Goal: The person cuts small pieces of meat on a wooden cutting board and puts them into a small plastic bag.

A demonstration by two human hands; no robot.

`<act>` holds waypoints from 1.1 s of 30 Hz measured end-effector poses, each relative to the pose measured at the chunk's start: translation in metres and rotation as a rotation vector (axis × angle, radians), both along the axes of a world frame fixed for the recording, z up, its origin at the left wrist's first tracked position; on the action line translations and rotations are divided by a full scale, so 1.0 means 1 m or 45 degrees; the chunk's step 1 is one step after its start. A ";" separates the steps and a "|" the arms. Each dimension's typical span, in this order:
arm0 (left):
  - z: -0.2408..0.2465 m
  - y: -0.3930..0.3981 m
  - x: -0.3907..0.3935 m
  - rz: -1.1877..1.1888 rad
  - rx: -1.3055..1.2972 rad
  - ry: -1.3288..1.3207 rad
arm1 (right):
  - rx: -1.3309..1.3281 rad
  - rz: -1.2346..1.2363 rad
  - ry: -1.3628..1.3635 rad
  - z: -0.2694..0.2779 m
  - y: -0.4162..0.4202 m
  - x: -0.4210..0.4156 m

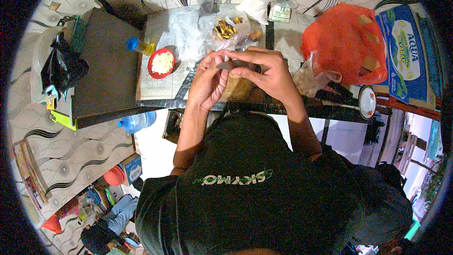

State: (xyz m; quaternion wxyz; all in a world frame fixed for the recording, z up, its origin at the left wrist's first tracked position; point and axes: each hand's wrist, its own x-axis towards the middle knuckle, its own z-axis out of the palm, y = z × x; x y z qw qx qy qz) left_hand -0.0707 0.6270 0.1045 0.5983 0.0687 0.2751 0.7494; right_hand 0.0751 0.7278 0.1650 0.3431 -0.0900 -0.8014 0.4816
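Observation:
My right hand (270, 69) is shut on a small knife (230, 65); its dark blade points left across my left hand. My left hand (209, 79) is raised beside it, its fingertips pinching a small pale piece (227, 57) that is mostly hidden. Beneath both hands lies a brown wooden board (239, 90), partly covered by them. To the left, a red dish (151, 72) holds small pale chopped pieces (162, 62). Just beyond my hands, a clear plastic bag (244, 30) contains yellow and dark pieces (224, 30).
A bottle with a blue cap (132, 44) lies or leans near a dark panel (106, 63) on the left. On the right are a red plastic bag (339, 42), a clear bag (313, 78), a floral plate (368, 102) and a blue carton (405, 55). A person (97, 237) is at lower left.

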 end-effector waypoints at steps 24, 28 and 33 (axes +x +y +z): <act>0.015 0.003 0.017 0.543 -0.130 0.527 | -0.264 0.095 0.097 -0.005 0.005 -0.006; 0.047 0.002 0.028 0.654 -0.227 0.918 | -0.280 0.069 0.112 -0.008 0.003 -0.010; 0.048 0.001 0.023 0.724 -0.200 1.089 | -0.313 0.060 0.095 -0.001 -0.001 -0.014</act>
